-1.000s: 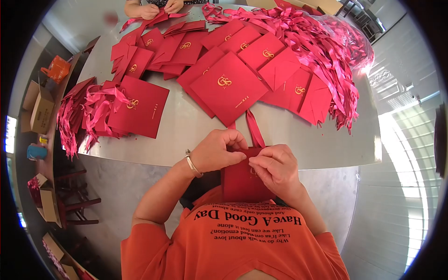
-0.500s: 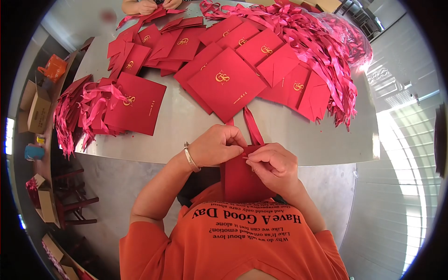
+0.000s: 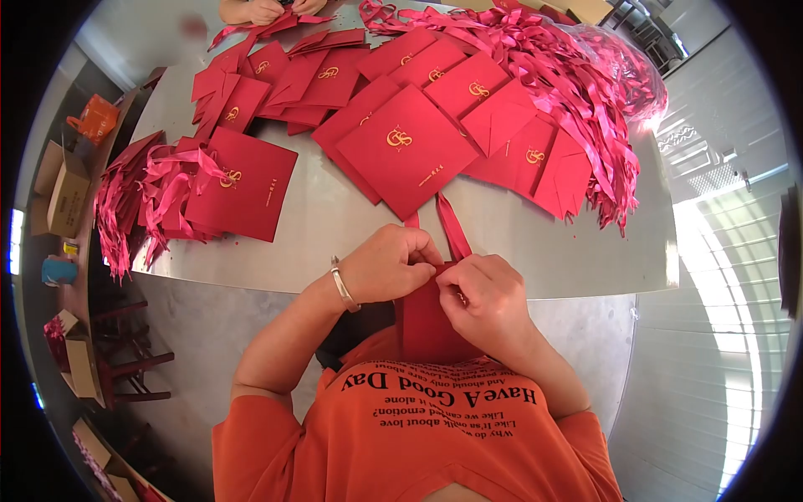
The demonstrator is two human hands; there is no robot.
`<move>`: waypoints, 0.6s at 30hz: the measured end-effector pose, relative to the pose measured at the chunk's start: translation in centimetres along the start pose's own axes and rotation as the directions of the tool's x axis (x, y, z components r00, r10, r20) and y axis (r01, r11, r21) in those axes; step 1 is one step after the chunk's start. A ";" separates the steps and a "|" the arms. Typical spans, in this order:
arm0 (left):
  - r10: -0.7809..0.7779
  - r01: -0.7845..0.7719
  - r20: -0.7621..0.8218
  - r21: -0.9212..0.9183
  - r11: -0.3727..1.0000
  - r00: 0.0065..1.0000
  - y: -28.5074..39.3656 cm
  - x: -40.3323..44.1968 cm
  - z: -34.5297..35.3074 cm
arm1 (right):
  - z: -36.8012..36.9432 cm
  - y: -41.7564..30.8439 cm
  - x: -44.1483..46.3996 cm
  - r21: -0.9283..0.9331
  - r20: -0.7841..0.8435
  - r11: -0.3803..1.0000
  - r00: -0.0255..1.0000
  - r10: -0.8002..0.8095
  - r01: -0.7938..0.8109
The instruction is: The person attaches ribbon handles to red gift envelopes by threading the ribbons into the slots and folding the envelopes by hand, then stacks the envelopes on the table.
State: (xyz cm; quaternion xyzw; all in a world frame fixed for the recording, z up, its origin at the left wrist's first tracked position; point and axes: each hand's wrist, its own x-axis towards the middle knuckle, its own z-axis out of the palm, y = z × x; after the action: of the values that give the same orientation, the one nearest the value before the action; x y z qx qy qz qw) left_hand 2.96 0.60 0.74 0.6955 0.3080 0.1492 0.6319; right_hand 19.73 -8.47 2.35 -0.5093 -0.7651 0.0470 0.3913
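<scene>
A red paper bag is upright against my lap at the table's front edge. Its pink ribbon runs from the bag's top up onto the table. My left hand, with a silver bangle on the wrist, pinches the bag's top edge between thumb and fingers. Close beside it, my right hand is closed at the upper right of the bag, touching the top edge near the ribbon. Whatever sits in its fingers is hidden. Just beyond my hands lies a large flat red bag with a gold emblem.
Several flat red bags with ribbons lie at the table's left. More bags spread across the back. A heap of pink ribbons covers the right. Another person's hands work at the far edge. Stools and cardboard boxes stand left.
My right hand has turned and closed, moving slightly left and up toward the bag's top edge. The thin pale piece seen in its fingers is now hidden. My left hand stays put.
</scene>
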 end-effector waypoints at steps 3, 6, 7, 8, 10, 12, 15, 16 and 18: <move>0.041 -0.036 -0.045 0.095 0.995 0.998 0.1 0.1 0.3 | 0.1 -0.7 0.3 -0.194 0.115 0.981 0.993 0.000 0.023; 0.024 -0.016 -0.062 0.115 0.993 0.998 0.3 0.1 0.2 | 0.3 -1.5 1.2 -0.304 0.191 0.948 0.981 -0.037 0.094; -0.017 0.022 -0.058 0.097 0.995 0.998 0.4 0.1 0.1 | 0.6 -1.7 1.1 -0.306 0.188 0.948 0.981 -0.036 0.093; -0.014 0.020 -0.056 0.099 0.995 0.998 0.5 0.2 0.0 | 1.0 -1.8 1.1 -0.366 0.211 0.925 0.977 -0.025 0.102; -0.001 0.010 -0.047 0.200 0.980 0.999 0.6 0.1 -0.2 | 1.3 -2.0 1.0 -0.426 0.233 0.898 0.972 -0.009 0.111; -0.024 0.029 -0.027 0.214 0.976 0.999 0.8 0.2 -0.4 | 1.3 -2.0 1.2 -0.438 0.267 0.894 0.963 0.031 0.093; -0.037 0.036 0.002 0.200 0.979 0.999 0.6 0.2 -0.4 | 0.7 -1.5 1.2 -0.357 0.287 0.934 0.950 0.120 -0.010; -0.029 0.027 0.011 0.172 0.985 1.000 0.5 0.1 -0.4 | 0.7 -1.3 1.1 -0.357 0.283 0.934 0.951 0.122 -0.013; -0.030 0.028 0.013 0.166 0.986 0.999 0.2 0.1 -0.2 | 0.5 -0.9 0.8 -0.328 0.295 0.944 0.951 0.089 0.014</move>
State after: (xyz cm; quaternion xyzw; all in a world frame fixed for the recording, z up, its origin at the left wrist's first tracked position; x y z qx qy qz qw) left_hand 2.95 0.86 0.93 0.7423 0.3246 0.1086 0.5761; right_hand 18.60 -8.09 2.81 -0.5681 -0.8036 0.0056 0.1773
